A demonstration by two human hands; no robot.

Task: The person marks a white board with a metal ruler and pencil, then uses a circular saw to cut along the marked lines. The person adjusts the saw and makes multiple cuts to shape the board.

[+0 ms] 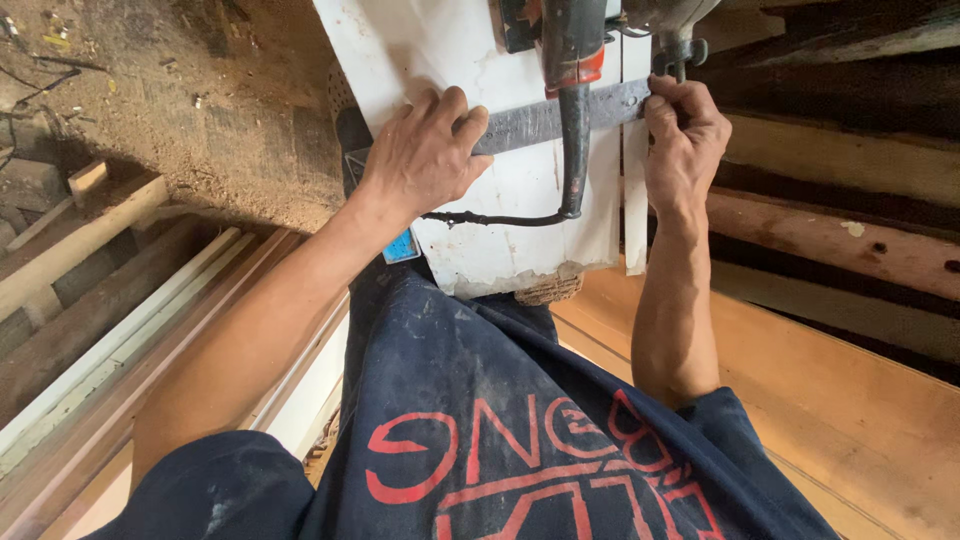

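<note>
Across the white board (pixel 520 190), near its far end, lies a dark metal straightedge (pixel 545 120). The left hand (pixel 425 150) presses flat on it, fingers spread, gripping nothing. The right hand (pixel 685 130) pinches the straightedge's end at the board's right edge, beside a narrow white strip (pixel 633 200). A power tool (pixel 572 60), probably a saw, sits above, cord (pixel 500 218) trailing. Should the pressure ease, the straightedge could slide and bring fingers near the tool.
</note>
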